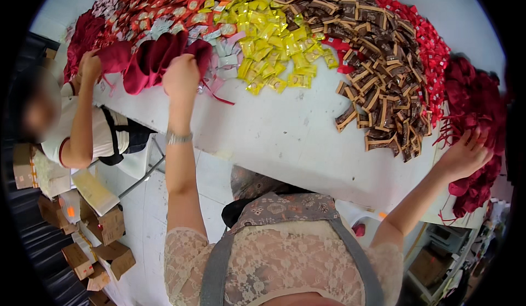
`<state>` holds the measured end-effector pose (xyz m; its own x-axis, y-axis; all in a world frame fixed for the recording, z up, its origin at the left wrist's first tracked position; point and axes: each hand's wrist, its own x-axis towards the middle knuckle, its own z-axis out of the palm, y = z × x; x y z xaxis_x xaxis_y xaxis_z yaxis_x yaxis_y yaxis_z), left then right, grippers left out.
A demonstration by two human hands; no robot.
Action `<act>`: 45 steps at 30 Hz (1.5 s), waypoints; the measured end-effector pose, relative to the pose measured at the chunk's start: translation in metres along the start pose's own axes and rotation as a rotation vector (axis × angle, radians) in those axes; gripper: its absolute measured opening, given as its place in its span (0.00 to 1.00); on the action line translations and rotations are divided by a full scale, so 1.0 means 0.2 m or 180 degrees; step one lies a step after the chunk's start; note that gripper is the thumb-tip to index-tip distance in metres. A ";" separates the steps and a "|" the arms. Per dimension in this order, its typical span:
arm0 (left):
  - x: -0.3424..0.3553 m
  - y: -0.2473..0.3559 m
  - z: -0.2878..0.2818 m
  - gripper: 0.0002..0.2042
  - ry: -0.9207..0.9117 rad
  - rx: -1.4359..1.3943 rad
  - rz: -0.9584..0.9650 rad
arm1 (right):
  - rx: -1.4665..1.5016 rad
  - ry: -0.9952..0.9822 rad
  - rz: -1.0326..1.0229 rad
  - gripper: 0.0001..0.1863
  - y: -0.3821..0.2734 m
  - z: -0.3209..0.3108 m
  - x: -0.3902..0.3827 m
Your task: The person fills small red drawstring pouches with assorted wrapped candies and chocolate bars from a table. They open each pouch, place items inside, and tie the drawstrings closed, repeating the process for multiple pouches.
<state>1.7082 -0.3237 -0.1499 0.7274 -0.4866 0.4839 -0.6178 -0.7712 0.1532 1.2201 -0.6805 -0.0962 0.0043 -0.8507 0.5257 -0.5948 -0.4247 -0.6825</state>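
Note:
My left hand (181, 78) is closed on a bunch of burgundy satin pouches (148, 64) with thin drawstrings, held above the table's left part beside small pastel packets (227, 59). On the far right, my right hand (463, 155) rests on a heap of burgundy pouches (474, 100), its fingers bent and somewhat apart. Between my hands lie piles of yellow packets (263, 54), brown-and-tan sticks (378, 103) and small red packets (424, 43), with orange-red packets (153, 4) farther back.
A co-worker (76, 125) at my left has raised hands on burgundy fabric. The white table (285, 136) spans the view in front of me. Cardboard boxes (107, 224) stand on the floor at lower left. A shelf (433, 256) with items sits below the table at right.

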 end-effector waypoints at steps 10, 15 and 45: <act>-0.43 0.46 -0.40 0.04 -0.0611 -0.4875 -0.1244 | 0.0214 -0.2911 -0.2824 0.13 -0.75 0.97 -0.70; -0.58 0.58 -0.27 0.05 -0.1528 -0.6078 -0.1845 | 0.0582 -0.2902 -0.1129 0.11 -0.71 0.83 -0.51; -0.68 0.56 0.00 0.03 -0.1321 -0.4792 -0.1543 | -0.2011 -0.2542 -0.1978 0.17 -0.69 1.31 -0.26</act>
<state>1.5395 -0.3443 -0.1979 0.8009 -0.5947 -0.0703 0.1430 0.0759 0.9868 1.5123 -0.6587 -0.1622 0.7974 -0.6004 0.0603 -0.6034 -0.7947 0.0656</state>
